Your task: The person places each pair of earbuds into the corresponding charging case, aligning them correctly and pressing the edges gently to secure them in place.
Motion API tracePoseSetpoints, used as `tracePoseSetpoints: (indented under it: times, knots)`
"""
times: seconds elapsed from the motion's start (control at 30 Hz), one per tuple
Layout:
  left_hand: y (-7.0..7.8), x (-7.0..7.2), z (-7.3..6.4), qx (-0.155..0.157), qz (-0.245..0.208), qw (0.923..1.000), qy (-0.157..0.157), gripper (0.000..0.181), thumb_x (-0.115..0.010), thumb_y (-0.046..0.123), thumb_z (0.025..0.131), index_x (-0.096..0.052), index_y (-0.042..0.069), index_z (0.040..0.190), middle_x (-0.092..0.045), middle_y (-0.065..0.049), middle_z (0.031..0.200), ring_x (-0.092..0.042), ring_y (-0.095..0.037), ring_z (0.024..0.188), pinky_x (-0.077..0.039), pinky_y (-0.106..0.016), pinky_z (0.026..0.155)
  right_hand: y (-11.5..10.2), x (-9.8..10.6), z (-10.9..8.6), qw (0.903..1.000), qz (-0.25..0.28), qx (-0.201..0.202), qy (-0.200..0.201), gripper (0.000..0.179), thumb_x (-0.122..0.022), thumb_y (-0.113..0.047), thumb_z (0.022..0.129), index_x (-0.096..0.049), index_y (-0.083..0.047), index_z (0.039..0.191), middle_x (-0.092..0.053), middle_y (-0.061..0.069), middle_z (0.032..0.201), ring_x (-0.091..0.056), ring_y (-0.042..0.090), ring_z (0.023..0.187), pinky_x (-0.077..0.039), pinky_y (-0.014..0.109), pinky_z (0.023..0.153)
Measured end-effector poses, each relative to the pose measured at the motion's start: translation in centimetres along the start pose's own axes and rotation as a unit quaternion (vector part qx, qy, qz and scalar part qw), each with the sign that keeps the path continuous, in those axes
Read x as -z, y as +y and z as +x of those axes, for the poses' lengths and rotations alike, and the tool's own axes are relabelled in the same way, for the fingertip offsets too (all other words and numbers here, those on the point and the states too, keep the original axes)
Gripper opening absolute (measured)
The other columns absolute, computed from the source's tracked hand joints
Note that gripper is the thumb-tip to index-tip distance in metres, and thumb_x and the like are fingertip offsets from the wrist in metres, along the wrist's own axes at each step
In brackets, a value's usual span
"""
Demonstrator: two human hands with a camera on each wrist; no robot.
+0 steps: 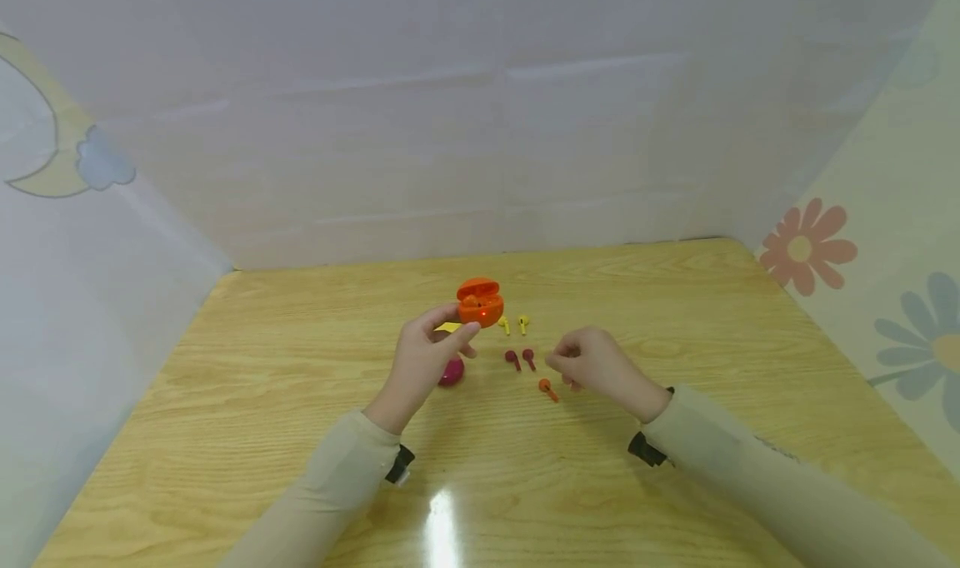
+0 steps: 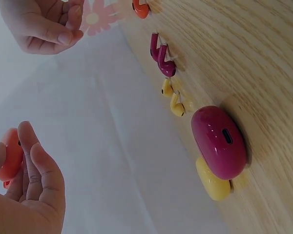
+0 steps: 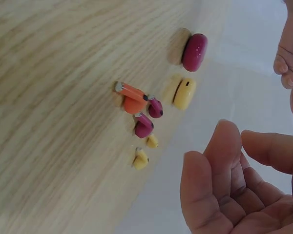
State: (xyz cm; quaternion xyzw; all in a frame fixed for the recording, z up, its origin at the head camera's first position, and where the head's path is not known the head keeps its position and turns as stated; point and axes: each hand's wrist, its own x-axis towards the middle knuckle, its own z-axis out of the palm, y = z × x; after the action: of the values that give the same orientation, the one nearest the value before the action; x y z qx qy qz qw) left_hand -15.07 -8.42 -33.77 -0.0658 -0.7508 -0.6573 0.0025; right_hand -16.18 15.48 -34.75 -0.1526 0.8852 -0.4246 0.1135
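Note:
In the head view my left hand [image 1: 423,360] grips an orange earbud case [image 1: 483,313] by its side, above the table, with the lid raised. Orange shapes show inside it, too small to make out fully. My right hand [image 1: 600,366] hovers just right of a loose orange earbud [image 1: 545,385] on the table. Its fingers are loosely bent, with thumb and fingertips close together and nothing between them in the right wrist view. Two magenta earbuds [image 3: 143,126] and two yellow earbuds [image 1: 523,321] lie farther back, in pairs.
A closed magenta case [image 2: 219,141] and a closed yellow case [image 3: 184,93] stand on the wooden table [image 1: 300,435], partly hidden behind my left hand in the head view. A pale wall covering [image 1: 480,151] encloses the back and sides.

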Motion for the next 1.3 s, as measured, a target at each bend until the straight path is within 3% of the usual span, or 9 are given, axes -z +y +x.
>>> tracePoseSetpoints:
  times: [0.4,0.63,0.87,1.07,1.3]
  knots:
    - [0.1,0.1,-0.1,0.000,-0.003,1.0000,-0.003,0.036,-0.069,0.012,0.092,-0.063,0.001,0.125,-0.067,-0.012,0.113,-0.066,-0.024,0.070,-0.051,-0.029,0.074,0.8,-0.7,0.1,0.9992,-0.020,-0.024,-0.023,0.019,-0.063,-0.006,0.093,-0.068,0.004,0.078,-0.057,0.010,0.057,-0.049,0.012,0.046,-0.041,0.026,0.048]
    - [0.1,0.1,-0.2,-0.003,-0.006,1.0000,-0.006,0.035,-0.068,0.012,0.092,-0.063,0.000,0.124,-0.067,-0.012,0.114,-0.066,-0.019,0.068,-0.051,-0.028,0.073,1.2,-1.1,0.3,0.9977,-0.043,-0.031,-0.042,0.029,-0.062,-0.007,0.094,-0.062,0.000,0.065,-0.052,0.004,0.050,-0.041,0.008,0.043,-0.035,0.024,0.047]
    - [0.1,0.0,-0.3,-0.006,-0.008,0.9999,-0.004,0.034,-0.068,0.012,0.092,-0.063,0.000,0.123,-0.067,-0.013,0.113,-0.067,-0.023,0.069,-0.051,-0.029,0.073,2.1,-1.7,0.8,0.9957,-0.054,-0.045,-0.060,0.041,-0.066,-0.011,0.092,-0.056,-0.002,0.054,-0.046,-0.003,0.044,-0.036,0.006,0.040,-0.032,0.021,0.044]
    - [0.1,-0.1,-0.3,-0.005,-0.010,0.9999,-0.003,0.034,-0.069,0.011,0.091,-0.064,0.000,0.123,-0.067,-0.012,0.111,-0.067,-0.024,0.070,-0.050,-0.029,0.073,2.7,-2.2,1.0,0.9934,-0.078,-0.061,-0.058,0.038,-0.067,-0.013,0.092,-0.060,-0.003,0.056,-0.050,-0.001,0.045,-0.040,0.007,0.041,-0.034,0.020,0.043]
    - [0.1,0.0,-0.3,-0.002,-0.009,0.9999,-0.004,0.034,-0.068,0.012,0.091,-0.064,0.000,0.124,-0.067,-0.012,0.107,-0.066,-0.021,0.069,-0.049,-0.030,0.073,2.9,-2.7,1.0,0.9905,-0.083,-0.089,-0.063,0.035,-0.069,-0.009,0.089,-0.057,-0.005,0.056,-0.054,0.001,0.046,-0.051,0.010,0.040,-0.044,0.023,0.044]
